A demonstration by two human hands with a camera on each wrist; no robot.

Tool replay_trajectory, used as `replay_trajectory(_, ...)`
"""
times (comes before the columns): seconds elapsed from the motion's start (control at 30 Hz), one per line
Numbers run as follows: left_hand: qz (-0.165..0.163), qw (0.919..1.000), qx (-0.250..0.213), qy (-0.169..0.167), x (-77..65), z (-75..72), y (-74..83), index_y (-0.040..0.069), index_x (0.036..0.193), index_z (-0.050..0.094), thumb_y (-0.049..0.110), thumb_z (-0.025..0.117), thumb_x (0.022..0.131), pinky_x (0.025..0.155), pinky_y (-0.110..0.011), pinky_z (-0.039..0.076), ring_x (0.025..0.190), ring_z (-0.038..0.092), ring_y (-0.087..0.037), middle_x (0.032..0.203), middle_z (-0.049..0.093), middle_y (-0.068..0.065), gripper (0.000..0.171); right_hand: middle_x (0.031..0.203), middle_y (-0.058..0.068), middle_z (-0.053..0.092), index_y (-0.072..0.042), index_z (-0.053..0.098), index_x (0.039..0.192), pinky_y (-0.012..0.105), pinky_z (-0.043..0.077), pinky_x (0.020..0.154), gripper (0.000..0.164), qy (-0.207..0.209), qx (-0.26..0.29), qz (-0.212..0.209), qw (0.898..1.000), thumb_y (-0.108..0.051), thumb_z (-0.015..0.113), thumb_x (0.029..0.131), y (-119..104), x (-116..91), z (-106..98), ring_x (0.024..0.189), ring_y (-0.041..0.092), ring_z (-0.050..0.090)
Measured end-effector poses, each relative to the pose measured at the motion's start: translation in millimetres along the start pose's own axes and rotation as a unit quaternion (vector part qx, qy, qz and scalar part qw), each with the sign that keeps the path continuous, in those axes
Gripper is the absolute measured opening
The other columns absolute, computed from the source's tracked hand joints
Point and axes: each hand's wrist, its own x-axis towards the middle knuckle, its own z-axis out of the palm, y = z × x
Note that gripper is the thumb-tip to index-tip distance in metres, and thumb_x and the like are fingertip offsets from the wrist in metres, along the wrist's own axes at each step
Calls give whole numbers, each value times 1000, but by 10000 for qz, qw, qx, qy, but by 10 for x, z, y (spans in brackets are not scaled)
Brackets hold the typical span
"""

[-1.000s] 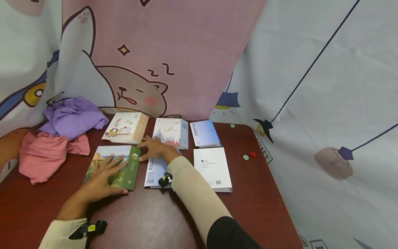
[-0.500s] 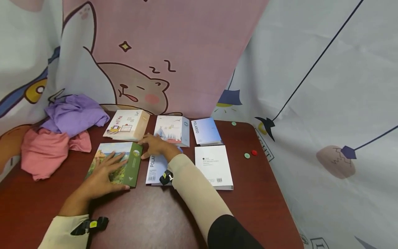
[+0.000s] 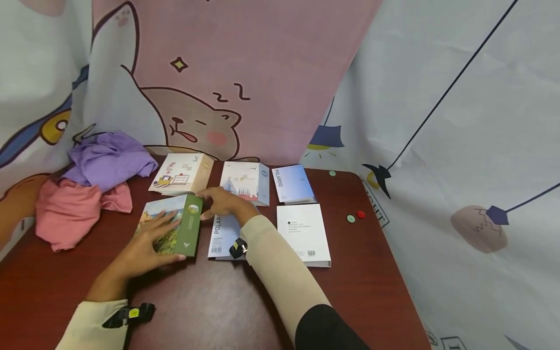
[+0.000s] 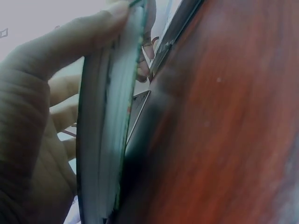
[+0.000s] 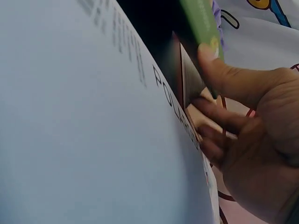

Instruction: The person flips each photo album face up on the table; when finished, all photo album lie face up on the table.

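Green book (image 3: 189,227), tilted up since earlier, between both hands (image 3: 146,247) (image 3: 221,201) clamped on it.

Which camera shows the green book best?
The head view: there the green book shows its spine and cover, though the left hand hides part. The left wrist view mainly shows page edges; the right wrist view, part of the spine.

Green book (image 3: 184,232): landscape cover, pale blue over mottled green. From it: nine o'clock, pink cloth (image 3: 70,214); twelve o'clock, white album (image 3: 181,174), multicoloured drawings, cream spine; three o'clock, red disc (image 3: 360,214). Table (image 3: 210,306): reddish-brown.
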Motion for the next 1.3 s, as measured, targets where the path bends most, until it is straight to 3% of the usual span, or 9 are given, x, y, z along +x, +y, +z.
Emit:
replay_trajectory(0.1,223,9993,54,296,11,16,2,7,149,68,25,105,68,135,-38,25,153,47,-50,162,57,-23,90,141,16,70,-8,51,157,29,46,120,73,-83,568,-303,9979,-16,88,94,19,-12,-20,134,25,64)
replay_trajectory(0.2,482,9968,-81,636,26,17,12,5,144,71,16,106,64,123,-8,22,152,52,-23,155,62,-23,88,139,20,70,-3,46,156,26,49,114,71,-148,1184,-454,9918,-9,84,96,35,-18,-26,132,28,67)
replay_trajectory(0.3,776,9927,-285,878,53,1,38,3,140,73,7,105,61,122,-6,26,149,49,-2,149,67,-25,85,147,25,64,-1,40,158,27,56,105,70,-269,1888,-540,9802,-2,78,99,34,-22,-42,137,35,67)
replay_trajectory(0.37,909,9909,-382,921,65,-17,56,2,139,74,3,103,62,123,-7,28,150,47,1,147,67,-25,83,152,29,60,1,36,159,28,59,101,70,-340,2332,-566,9702,3,75,100,14,-24,-55,141,41,65)
replay_trajectory(0.47,1001,9897,-383,952,84,-40,80,3,139,74,-1,101,64,124,-8,29,151,47,1,148,66,-28,79,157,30,56,2,34,161,29,61,102,71,-362,2757,-580,9588,8,71,101,-13,-31,-95,144,44,61)
replay_trajectory(0.77,1018,9878,-686,963,60,-81,119,3,145,70,-8,93,71,126,-12,30,156,47,-6,154,60,-31,77,164,21,53,-7,40,163,29,62,101,69,-174,3021,-799,9498,2,72,103,-66,-67,-148,136,39,69)
replay_trajectory(1.0,953,9864,-839,1046,82,-115,212,2,149,66,-17,85,77,122,-9,33,154,46,1,157,55,-35,77,166,24,47,-5,34,167,42,62,107,71,95,3545,-850,9312,5,66,104,-202,-90,-216,131,45,70)
replay_trajectory(1.17,805,9879,-734,1100,97,-110,303,4,156,60,-13,88,76,111,-4,38,148,45,6,162,50,-34,86,162,26,48,-5,37,164,36,63,104,68,313,3504,-871,9320,4,66,104,-291,-81,-224,129,47,71)
replay_trajectory(1.3,638,9869,-378,1429,145,-76,383,9,158,59,-8,96,70,101,-3,40,142,48,3,164,50,-31,96,162,25,50,-8,38,165,40,63,105,67,580,3022,-1027,9459,-6,69,106,-344,-60,-241,126,44,74)
